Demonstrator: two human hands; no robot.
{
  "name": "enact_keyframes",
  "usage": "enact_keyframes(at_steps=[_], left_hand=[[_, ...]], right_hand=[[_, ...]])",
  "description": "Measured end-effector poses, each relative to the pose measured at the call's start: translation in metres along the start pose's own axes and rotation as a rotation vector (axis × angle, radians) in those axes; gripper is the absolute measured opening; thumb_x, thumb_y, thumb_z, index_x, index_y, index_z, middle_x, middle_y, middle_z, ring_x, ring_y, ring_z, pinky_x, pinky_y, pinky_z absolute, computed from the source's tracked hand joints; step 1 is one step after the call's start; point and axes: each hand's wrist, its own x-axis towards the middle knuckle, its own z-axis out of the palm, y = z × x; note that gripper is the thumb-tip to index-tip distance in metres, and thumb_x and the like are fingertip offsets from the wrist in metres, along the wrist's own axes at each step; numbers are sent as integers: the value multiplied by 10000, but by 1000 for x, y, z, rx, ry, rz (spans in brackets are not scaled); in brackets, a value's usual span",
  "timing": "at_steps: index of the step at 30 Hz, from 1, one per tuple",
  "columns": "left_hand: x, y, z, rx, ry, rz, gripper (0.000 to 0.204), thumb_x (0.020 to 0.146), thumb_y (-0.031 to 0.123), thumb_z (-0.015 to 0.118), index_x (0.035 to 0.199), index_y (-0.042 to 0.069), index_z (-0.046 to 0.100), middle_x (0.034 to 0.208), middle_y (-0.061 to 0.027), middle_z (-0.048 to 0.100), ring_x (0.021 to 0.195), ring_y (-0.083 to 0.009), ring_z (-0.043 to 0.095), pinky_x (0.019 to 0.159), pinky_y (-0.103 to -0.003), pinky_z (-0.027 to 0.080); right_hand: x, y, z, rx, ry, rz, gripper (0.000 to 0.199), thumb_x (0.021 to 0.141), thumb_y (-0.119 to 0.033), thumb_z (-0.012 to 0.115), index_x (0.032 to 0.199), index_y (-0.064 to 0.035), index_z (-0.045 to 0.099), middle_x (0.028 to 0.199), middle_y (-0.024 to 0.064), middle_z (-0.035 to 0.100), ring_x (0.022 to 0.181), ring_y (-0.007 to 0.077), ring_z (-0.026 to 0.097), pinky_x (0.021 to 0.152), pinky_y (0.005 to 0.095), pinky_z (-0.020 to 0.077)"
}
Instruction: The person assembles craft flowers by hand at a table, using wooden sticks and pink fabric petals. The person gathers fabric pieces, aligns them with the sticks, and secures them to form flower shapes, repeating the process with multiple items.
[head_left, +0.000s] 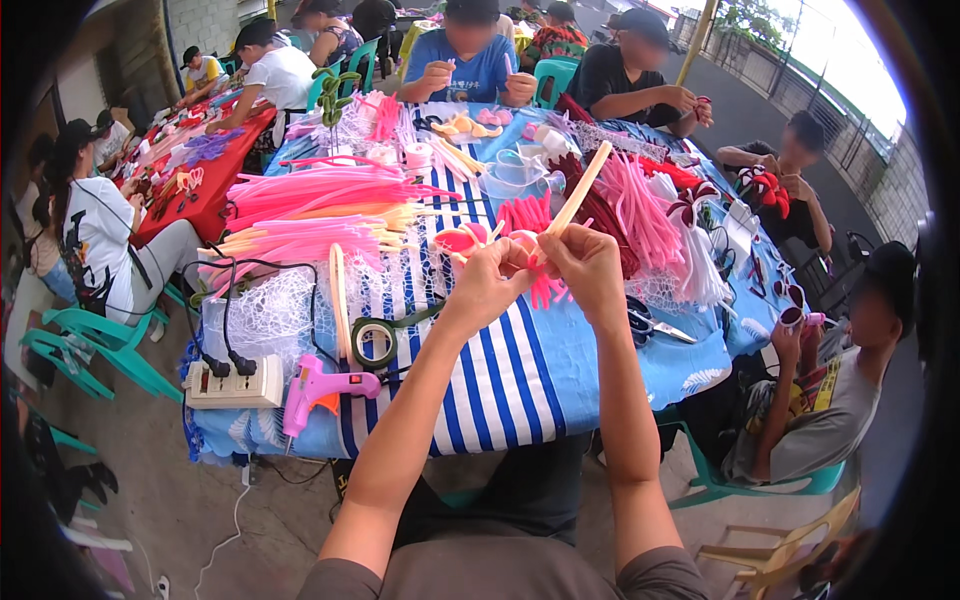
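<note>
Head view, left hand, right hand gripping cream stick

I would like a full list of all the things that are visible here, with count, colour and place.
Long cream stick: one, cream, held up over the table by both hands.
Short pink stems: a bunch, pink, under the hands.
Pink plastic glue gun: one, pink, near table edge, left.
White power strip: one, white, left of the glue gun.
Green tape roll: one, green, on the striped cloth.
Scissors: one pair, dark handles, right of the hands.
Long pink strips: a pile, pink, left middle.
Blue and white striped tablecloth: one, covers the table.
Seated people: several, around the table.
Left hand: grips the stick's base.
Right hand: grips the stick.
</note>
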Motion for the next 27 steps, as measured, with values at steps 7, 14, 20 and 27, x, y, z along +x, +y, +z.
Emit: enact_keyframes(at_steps=[7,14,20,27], left_hand=[[1,-5,-1,-43,46,-24,112,817,31,576,911,-26,593,783,-43,625,688,-75,582,626,-235,477],[2,-4,1,-243,-6,-98,143,909,75,557,1037,12,568,921,-45,625,790,-93,616,728,-258,539],[1,4,4,-204,111,-11,158,885,73,588,1017,-13,584,884,-41,620,798,-85,580,725,-223,483],[0,9,7,55,102,147,163,858,41,630,1006,34,561,855,-9,589,729,-73,571,643,-217,482]], right_hand=[[1,5,-2,-51,-89,-64,126,790,-103,700,770,19,678,613,50,623,558,70,549,505,275,428],[0,-5,-5,-154,-128,45,96,853,-78,656,856,17,648,659,7,624,557,41,542,498,198,432],[-2,-10,-2,-88,-74,68,114,858,-87,643,856,27,657,632,26,619,520,53,549,470,208,437],[-1,-7,-3,-61,-57,75,140,841,-92,645,881,38,681,626,52,632,527,67,573,469,218,450]])
